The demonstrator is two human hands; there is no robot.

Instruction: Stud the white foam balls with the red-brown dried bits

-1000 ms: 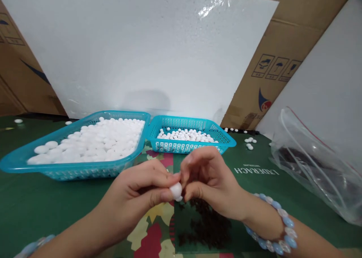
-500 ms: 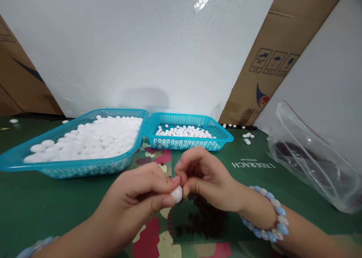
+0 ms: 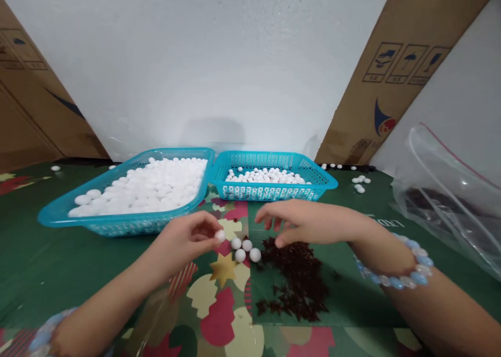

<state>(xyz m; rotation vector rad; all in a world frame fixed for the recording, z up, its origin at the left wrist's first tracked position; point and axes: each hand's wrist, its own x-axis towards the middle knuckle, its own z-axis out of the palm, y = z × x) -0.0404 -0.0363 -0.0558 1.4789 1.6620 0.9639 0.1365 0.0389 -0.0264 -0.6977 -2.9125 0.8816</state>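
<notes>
Between thumb and fingertips, my left hand [image 3: 191,239] pinches a small white ball [image 3: 220,236]. Several similar loose balls [image 3: 240,255] lie grouped on the patterned covering just to its right. My right hand [image 3: 299,222] hovers at the far edge of a heap of dark brown, spiky small pieces [image 3: 299,276]; its fingers are bent and apart, and I see nothing held in them. Behind my hands, one large teal basket [image 3: 136,218] is full of white balls, and a smaller teal basket [image 3: 270,192] holds a layer of them.
A clear zip bag [image 3: 442,190] with dark contents stands at the right. Stray white balls [image 3: 360,180] lie at the back right, with another ball [image 3: 55,168] at the far left. Cardboard [image 3: 376,85] and a white panel [image 3: 235,70] wall off the back.
My hands have moved apart, the left drawing left with a white ball and the right shifting over the brown heap. The view has shifted, and the loose balls now show.
</notes>
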